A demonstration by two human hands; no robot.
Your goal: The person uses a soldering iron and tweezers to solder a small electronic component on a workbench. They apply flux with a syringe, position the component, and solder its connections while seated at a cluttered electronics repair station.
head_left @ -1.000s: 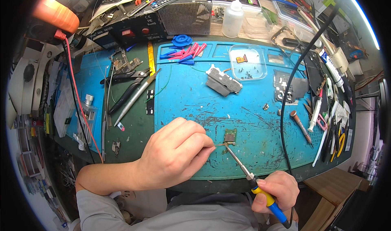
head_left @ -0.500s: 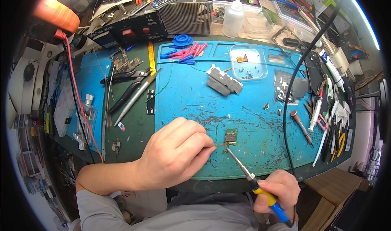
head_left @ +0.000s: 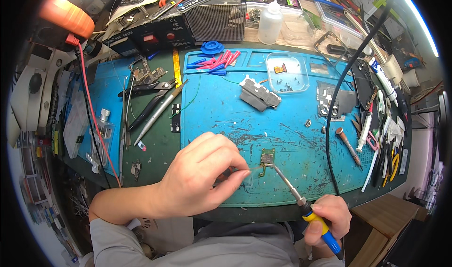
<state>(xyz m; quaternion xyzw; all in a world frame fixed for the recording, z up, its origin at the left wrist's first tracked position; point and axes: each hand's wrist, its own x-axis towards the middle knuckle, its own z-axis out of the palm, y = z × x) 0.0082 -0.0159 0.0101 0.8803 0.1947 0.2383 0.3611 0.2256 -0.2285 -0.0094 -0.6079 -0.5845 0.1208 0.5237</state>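
A small green circuit board [head_left: 268, 155] with a silvery metal part lies on the blue work mat [head_left: 226, 125]. From its lower edge a short gold-brown strip [head_left: 262, 171] hangs down. My right hand [head_left: 331, 218] grips a soldering iron [head_left: 314, 218] with a yellow and blue handle; its tip is at the lower right of the metal part. Just left of the board, my left hand [head_left: 202, 175] is closed in a pinch. A thin strand [head_left: 254, 168] runs from its fingertips toward the board; its kind is too fine to make out.
Behind the board lies a dark grey metal shield piece [head_left: 259, 93]. A clear tray [head_left: 288, 73] holds small screws. The iron's black cable [head_left: 331, 111] arches over the right side. Pliers [head_left: 147, 111] and a silver pen-like tool [head_left: 160, 112] lie left; several tools crowd the right edge.
The soldering iron's tip has shifted slightly up and right, from the strip's end onto the metal part's edge. My right hand has moved right; my left hand's finger pose has changed slightly.
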